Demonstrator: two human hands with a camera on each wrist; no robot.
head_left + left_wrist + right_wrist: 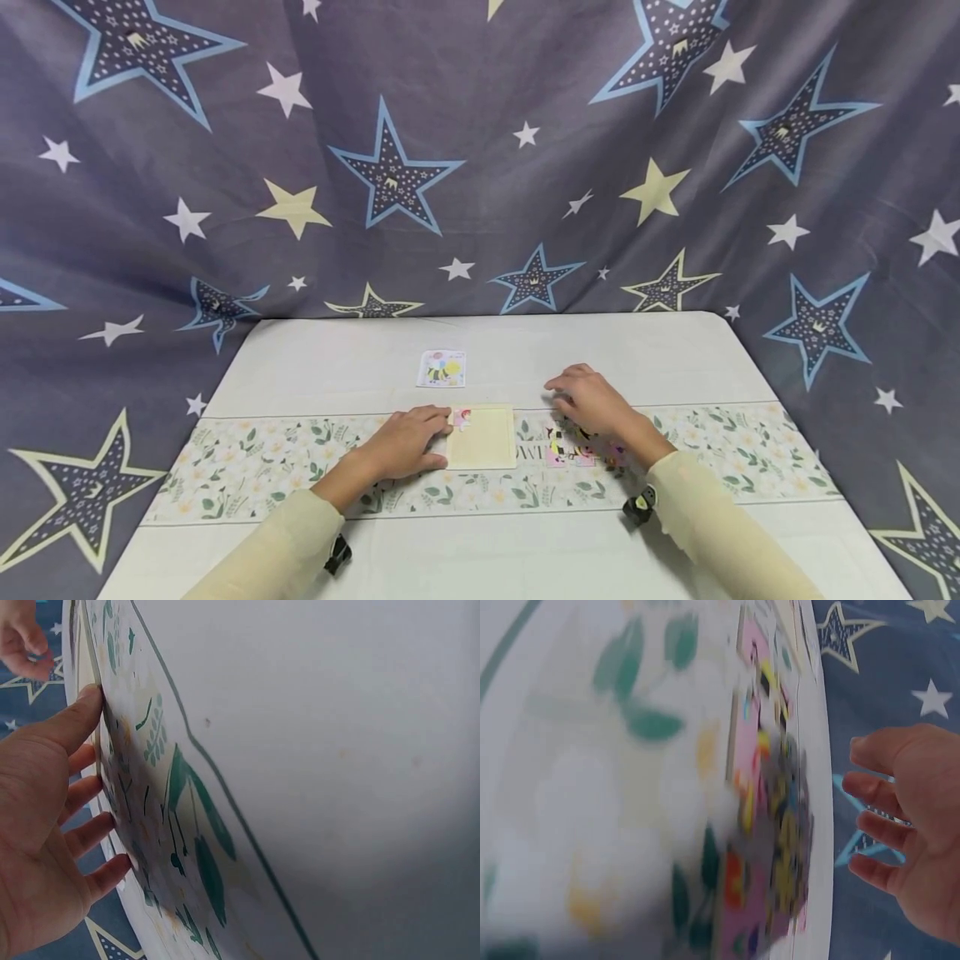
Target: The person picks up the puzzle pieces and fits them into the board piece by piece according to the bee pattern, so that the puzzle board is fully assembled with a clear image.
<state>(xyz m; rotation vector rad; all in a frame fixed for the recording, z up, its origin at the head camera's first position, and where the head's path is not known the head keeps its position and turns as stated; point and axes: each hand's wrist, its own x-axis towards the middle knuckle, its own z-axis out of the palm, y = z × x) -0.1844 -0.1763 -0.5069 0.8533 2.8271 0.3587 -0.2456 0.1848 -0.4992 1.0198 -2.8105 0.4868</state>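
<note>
To me the pieces [556, 457], right of the tray [487, 440], seem light and stiff, best pinched by edges, while left hand [405, 442] and right hand [596, 402] have fingers spread.

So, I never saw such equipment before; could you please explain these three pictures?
There is no machine, only a person's bare left hand and right hand. The wide picture looks down from the person's head; the other two come from cameras on the wrists. On the table lie a bee card, a pale tray with a picture piece in one corner, and a group of loose pieces. The left hand touches the tray's edge; the right hovers, with nothing visible in its grip.
</note>
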